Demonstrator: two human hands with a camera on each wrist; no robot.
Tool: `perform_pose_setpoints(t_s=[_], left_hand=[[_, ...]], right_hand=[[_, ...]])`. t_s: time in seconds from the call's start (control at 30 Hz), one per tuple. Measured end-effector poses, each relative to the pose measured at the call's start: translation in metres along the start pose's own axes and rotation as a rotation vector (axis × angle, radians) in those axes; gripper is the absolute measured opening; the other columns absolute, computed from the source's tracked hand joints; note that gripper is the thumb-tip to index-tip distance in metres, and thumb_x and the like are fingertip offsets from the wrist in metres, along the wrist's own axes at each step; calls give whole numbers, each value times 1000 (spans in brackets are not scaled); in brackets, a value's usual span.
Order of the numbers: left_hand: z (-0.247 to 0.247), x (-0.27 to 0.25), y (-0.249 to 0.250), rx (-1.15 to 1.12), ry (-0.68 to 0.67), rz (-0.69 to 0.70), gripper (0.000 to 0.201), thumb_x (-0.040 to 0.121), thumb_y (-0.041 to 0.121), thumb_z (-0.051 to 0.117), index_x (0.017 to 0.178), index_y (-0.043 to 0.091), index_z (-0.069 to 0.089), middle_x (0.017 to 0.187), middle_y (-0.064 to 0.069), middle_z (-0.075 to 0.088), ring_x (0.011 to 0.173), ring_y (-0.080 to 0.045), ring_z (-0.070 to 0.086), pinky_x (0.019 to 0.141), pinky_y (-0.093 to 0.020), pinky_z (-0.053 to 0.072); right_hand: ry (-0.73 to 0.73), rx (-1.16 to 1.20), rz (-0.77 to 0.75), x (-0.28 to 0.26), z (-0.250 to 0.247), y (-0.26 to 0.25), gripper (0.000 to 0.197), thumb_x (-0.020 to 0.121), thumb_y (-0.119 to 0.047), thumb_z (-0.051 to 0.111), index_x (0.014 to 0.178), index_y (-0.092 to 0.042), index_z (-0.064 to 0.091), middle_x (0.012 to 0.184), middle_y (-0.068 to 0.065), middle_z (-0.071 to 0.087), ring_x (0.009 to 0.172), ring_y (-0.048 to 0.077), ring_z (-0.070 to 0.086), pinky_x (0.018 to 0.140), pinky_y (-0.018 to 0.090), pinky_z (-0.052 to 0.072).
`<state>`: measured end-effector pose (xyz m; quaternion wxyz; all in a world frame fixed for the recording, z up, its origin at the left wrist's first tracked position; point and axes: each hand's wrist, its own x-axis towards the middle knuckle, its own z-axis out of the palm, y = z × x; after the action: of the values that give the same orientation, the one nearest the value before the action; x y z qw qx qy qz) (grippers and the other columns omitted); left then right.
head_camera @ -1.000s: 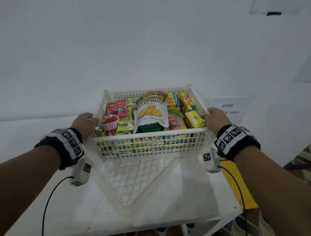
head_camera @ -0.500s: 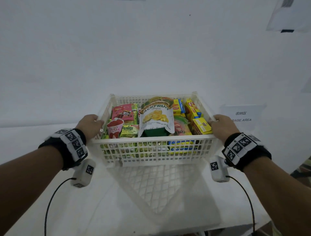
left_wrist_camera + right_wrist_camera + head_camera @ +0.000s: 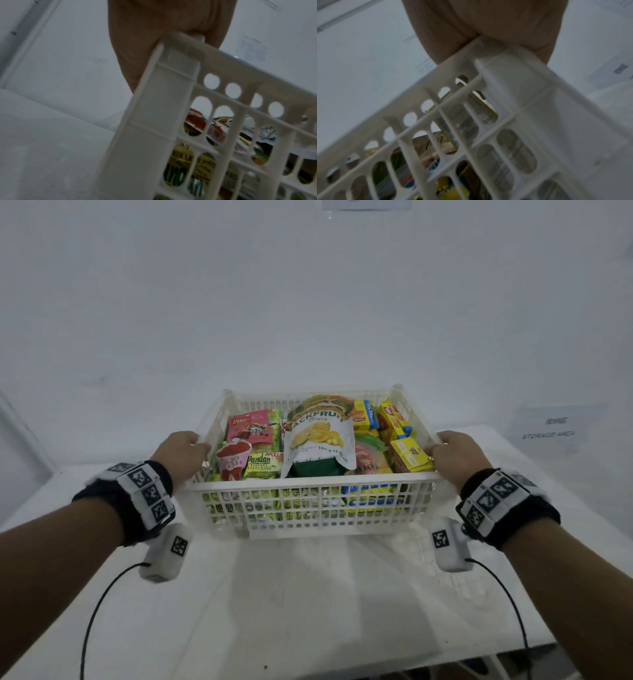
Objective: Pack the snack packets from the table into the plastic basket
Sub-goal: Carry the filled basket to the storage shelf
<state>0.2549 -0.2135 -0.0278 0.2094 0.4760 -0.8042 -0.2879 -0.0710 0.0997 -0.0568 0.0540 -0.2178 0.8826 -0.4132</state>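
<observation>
A white plastic basket (image 3: pixel 308 486) full of snack packets is held above a white table (image 3: pixel 308 604). Inside lie a white jackfruit chips bag (image 3: pixel 320 441), a pink packet (image 3: pixel 251 424), a green Pandan cake packet (image 3: pixel 262 465) and yellow boxes (image 3: pixel 409 455). My left hand (image 3: pixel 181 453) grips the basket's left rim, and my right hand (image 3: pixel 454 453) grips its right rim. In the left wrist view my left hand (image 3: pixel 164 27) curls over the rim of the basket (image 3: pixel 171 94). In the right wrist view my right hand (image 3: pixel 496 27) closes over the rim of the basket (image 3: pixel 513 94).
A white wall rises close behind the table. A paper sign reading STORAGE AREA (image 3: pixel 556 428) hangs on the wall at the right. The table's front edge (image 3: pixel 411 674) runs near the bottom of the head view.
The basket, held in both hands, has moved forward over the table and sits lower. The sign has shifted to the right in view.
</observation>
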Motion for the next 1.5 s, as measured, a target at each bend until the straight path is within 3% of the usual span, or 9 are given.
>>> perform_pose_setpoints(t_s=[0.43,0.6,0.73,0.93,1.07,1.2,1.3,1.4,1.5], left_hand=[[-87,6,-122,70,83,-137,26,102,23,53,109,4,70,105,-17,70,96,-35,65,88,-42,52],[-104,13,-149,114,96,-156,24,103,20,53,103,4,70,94,-15,68,83,-31,63,75,-36,48],[-111,15,-166,124,86,-165,26,103,19,53,102,1,71,95,-18,70,87,-34,65,82,-41,52],[-111,19,-173,137,83,-160,24,101,22,55,90,6,69,86,-12,69,76,-28,62,71,-33,45],[-111,18,-174,177,92,-164,25,100,24,54,90,7,69,83,-11,73,80,-30,68,74,-36,54],[-111,10,-169,248,125,-173,36,101,31,50,125,7,62,124,-18,66,114,-36,61,99,-43,48],[-106,-4,-156,234,190,-85,52,101,35,55,146,10,45,145,-24,45,132,-41,45,110,-48,37],[-96,-28,-115,190,325,86,55,100,37,58,147,13,43,147,-22,36,139,-38,29,114,-49,29],[-71,-60,-59,188,303,293,52,99,38,58,145,16,43,142,-14,38,134,-30,28,112,-43,28]], right_hand=[[-174,45,-44,-36,124,-95,42,92,-24,52,131,-11,64,133,12,64,123,32,57,107,42,46],[-188,48,-73,-45,156,-114,34,97,-17,50,126,-10,65,129,13,64,119,32,57,99,36,45],[-191,39,-72,-56,172,-121,28,98,-14,48,119,-8,66,121,12,65,110,31,56,90,32,42],[-180,27,-56,-64,176,-123,30,100,-17,47,124,-7,63,125,14,63,116,33,56,98,37,44],[-209,12,-34,-66,175,-126,33,101,-20,47,128,-9,61,129,14,62,119,33,55,98,37,43],[-234,-36,-32,-69,172,-128,35,102,-19,44,133,-7,56,132,16,60,121,35,54,90,33,38],[-255,-11,-28,-70,170,-130,35,103,-24,40,128,-5,56,132,18,59,117,34,54,87,33,35],[-227,58,-15,-74,159,-130,41,106,-36,33,132,-11,54,135,17,57,121,34,52,88,34,32],[-168,64,-12,-75,134,-119,45,107,-41,34,142,-18,49,136,16,57,117,33,53,90,35,35]])
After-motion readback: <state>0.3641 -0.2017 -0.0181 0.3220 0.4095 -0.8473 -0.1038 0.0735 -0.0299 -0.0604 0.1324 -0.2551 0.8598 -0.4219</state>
